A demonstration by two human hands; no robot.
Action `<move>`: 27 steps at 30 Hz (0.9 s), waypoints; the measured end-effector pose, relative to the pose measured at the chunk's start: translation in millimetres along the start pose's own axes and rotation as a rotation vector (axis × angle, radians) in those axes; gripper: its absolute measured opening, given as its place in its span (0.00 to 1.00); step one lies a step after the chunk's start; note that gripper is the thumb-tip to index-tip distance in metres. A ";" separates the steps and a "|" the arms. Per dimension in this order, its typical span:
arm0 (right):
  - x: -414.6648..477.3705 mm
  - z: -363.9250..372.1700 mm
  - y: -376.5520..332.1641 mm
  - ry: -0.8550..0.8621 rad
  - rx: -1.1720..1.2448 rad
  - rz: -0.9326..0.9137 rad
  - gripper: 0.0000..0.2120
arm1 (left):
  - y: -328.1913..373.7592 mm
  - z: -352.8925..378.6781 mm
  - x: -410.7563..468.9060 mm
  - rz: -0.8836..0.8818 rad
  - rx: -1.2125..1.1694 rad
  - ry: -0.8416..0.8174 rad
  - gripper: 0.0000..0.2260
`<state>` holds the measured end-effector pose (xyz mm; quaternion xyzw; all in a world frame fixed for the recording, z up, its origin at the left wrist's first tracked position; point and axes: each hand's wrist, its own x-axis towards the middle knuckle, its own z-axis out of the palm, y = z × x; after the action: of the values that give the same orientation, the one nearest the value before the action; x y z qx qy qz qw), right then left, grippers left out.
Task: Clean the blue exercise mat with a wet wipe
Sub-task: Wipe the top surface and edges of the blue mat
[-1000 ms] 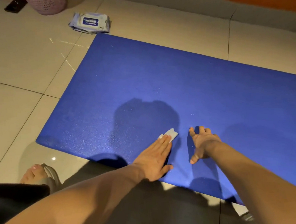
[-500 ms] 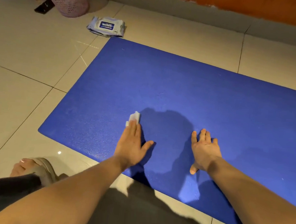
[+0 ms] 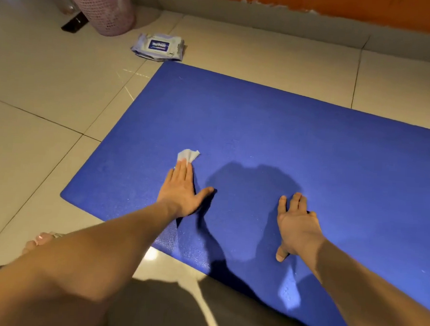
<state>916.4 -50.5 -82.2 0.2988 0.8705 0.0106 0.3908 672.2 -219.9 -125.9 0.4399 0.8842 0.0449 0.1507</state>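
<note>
Under left fingers (image 3: 183, 167), crumpled wipe (image 3: 188, 155)

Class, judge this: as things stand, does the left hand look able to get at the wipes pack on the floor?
Probably yes: the left hand has bare mat and floor before the wipes pack, though it looks a long stretch.

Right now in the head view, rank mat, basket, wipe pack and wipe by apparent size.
1. Mat
2. Basket, partly cropped
3. Wipe pack
4. Wipe, partly hidden under the left hand
</note>
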 end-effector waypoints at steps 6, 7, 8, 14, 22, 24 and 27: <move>4.1 -3.1 -3.0 -0.025 -0.030 0.011 0.76 | 63.3 20.4 -7.4 0.203 -0.194 0.060 0.48; 4.1 -3.7 -4.0 -0.028 -0.039 0.015 0.76 | 78.5 23.2 -14.8 0.285 -0.224 0.043 0.47; 4.4 -4.2 -5.1 -0.031 -0.048 0.019 0.77 | 90.5 26.4 -23.2 0.366 -0.221 -0.001 0.46; 3.2 -5.8 -5.7 -0.031 -0.071 0.018 0.77 | 45.5 16.2 -6.3 0.443 0.055 -0.031 0.44; 3.9 -3.2 -6.2 -0.014 -0.075 0.016 0.77 | 22.1 0.6 23.4 0.001 -0.027 -0.021 0.47; 5.2 -2.4 -6.0 -0.007 -0.085 0.017 0.78 | 53.5 12.2 18.0 0.165 -0.124 0.048 0.47; 6.6 -0.9 -6.5 -0.015 -0.087 0.024 0.78 | 99.0 28.1 4.9 0.429 -0.187 -0.006 0.44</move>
<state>909.0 -52.2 -87.6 0.2921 0.8626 0.0506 0.4099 753.7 -157.2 -132.7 0.6021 0.7619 0.1564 0.1805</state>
